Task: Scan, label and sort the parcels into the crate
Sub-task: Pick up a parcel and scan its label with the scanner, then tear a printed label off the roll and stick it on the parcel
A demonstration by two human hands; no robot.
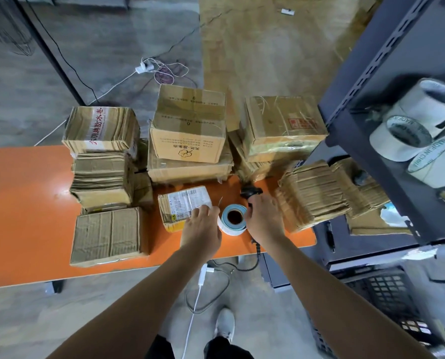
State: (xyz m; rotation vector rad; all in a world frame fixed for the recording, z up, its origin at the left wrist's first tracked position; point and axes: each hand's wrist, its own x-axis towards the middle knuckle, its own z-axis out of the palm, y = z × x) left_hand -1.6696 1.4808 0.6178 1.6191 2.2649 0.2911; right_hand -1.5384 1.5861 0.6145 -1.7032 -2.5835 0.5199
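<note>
Parcels (187, 125) stacked along the orange table (22, 203). Small labelled parcel (182, 203) flat near the front edge. Laid left hand (200, 226) on its near corner, fingers loose, gripping nothing. Label roll (233, 218) on end just beside. Wrapped right hand (264, 218) round the black scanner (251, 190), close behind the roll. Crate (382, 294) on the floor, far right.
</note>
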